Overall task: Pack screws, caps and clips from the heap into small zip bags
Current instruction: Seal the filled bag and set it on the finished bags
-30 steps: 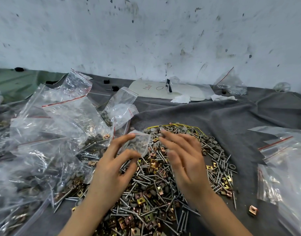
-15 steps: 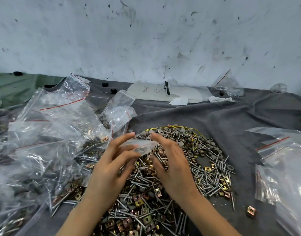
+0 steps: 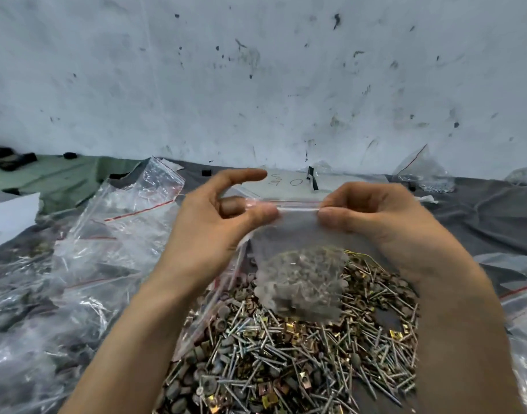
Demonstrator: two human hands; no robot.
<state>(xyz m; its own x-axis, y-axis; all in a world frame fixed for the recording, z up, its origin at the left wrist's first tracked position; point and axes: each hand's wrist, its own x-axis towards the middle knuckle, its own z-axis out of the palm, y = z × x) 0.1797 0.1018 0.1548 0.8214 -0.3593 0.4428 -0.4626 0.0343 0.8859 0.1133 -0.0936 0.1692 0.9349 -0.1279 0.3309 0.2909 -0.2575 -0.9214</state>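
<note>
- Biggest risk: the zip bag [image 3: 301,264], held up over the heap [image 3: 301,354] by its red-lined seal strip, slips free at one end. The load sagging in its bottom would tip it and spill back into the heap. Likely cause: slippery film and a narrow pinch.
- Left hand [image 3: 214,231] pinches the strip's left end between thumb and a curled finger, forefinger sticking out straight. Right hand [image 3: 384,222] pinches the right end, fingers [image 3: 334,216] curled in tight.
- Next risk: the seal closes only partway between the two pinches and small pieces leak out later. Cannot tell if it is closed now; it is blurred.
- Lesser risk: the contents look like grey caps, but a wrong mix could pass unseen.
- Room: scuffed, spotted white wall [image 3: 256,85] close behind.
- Surface: creased grey cloth [image 3: 480,216]. Filled bags [image 3: 86,264] piled at left, more bags [image 3: 522,294] at right, marked paper sheet [image 3: 286,183] at the back.
</note>
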